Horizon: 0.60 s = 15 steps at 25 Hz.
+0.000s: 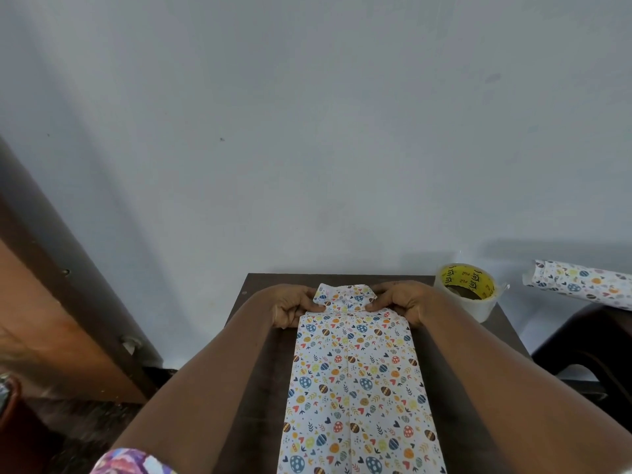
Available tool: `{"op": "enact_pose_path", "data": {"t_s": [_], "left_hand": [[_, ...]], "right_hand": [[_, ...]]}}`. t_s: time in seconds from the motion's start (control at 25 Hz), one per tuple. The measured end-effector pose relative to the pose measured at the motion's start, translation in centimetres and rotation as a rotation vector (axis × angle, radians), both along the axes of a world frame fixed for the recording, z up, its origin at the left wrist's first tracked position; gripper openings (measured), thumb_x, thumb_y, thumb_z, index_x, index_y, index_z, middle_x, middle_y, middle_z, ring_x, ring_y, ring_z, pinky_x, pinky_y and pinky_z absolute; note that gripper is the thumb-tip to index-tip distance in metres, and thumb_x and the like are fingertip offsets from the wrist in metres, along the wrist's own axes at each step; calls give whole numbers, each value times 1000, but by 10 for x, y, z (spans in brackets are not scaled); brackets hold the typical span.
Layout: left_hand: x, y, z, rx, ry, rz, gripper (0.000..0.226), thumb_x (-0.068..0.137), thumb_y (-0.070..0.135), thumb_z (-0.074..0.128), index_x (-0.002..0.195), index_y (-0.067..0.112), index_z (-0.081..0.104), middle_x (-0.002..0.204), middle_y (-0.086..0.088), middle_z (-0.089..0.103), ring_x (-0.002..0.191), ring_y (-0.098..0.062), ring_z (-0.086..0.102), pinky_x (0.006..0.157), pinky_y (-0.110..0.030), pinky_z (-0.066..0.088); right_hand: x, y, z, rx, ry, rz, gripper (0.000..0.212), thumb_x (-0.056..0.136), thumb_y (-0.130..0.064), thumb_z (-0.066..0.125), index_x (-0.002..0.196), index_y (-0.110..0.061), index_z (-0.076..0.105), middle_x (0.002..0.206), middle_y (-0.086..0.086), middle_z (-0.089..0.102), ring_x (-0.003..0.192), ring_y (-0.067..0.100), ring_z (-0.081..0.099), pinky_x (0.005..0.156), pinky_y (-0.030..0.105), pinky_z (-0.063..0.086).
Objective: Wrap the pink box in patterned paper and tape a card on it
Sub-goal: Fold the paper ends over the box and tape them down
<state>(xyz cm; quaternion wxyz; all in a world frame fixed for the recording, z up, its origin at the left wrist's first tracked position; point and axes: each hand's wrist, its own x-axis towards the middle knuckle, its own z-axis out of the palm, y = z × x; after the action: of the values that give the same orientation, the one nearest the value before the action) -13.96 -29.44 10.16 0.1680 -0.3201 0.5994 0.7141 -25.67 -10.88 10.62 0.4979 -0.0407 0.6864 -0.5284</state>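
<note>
1. Head view, looking down along two bare forearms to a small dark table (260,354) set against a pale wall (307,131).
2. On the table, lengthwise from the near edge to the far end: the wrapped box (355,405), covered all over in patterned paper (359,336), with a seam running down the middle of the top.
3. At the far end, a paper flap (345,293) folded in at both corners and standing out past the box edge.
4. Left hand (294,307) at the far left corner: fingers curled against the side, thumb pressing down on the fold, pinching the patterned paper.
5. Right hand (407,302) mirrored at the far right corner: thumb on the fold, fingers curled round the side, likewise gripping the paper.
6. Near the right hand, on the table's far right corner: a roll of clear tape (468,295) with a yellow core, hole facing up.
7. Further right, off the table: a paper roll (581,282) in the same print, lying above a dark surface (581,336).
8. At the left, a brown wooden frame (51,302); at the bottom edge, a colourful sleeve (130,461).
</note>
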Motion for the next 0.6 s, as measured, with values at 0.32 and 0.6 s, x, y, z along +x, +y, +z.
{"op": "enact_pose_path", "data": {"t_s": [0.32,0.6], "left_hand": [[6,0,-4,-86,125,36,23,83,-17,53,91,-1,67,86,-17,71,69,-22,72,61,-31,60],[11,6,-5,-86,158,49,25,89,-3,37,89,-9,62,78,-15,71,56,-16,67,47,-21,54]], "right_hand": [[8,10,-8,-160,164,-35,32,76,24,55,73,-3,73,86,14,69,75,27,66,54,28,57],[9,10,-8,-168,201,-27,31,78,23,51,79,-1,70,92,15,66,79,25,65,55,26,57]]}}
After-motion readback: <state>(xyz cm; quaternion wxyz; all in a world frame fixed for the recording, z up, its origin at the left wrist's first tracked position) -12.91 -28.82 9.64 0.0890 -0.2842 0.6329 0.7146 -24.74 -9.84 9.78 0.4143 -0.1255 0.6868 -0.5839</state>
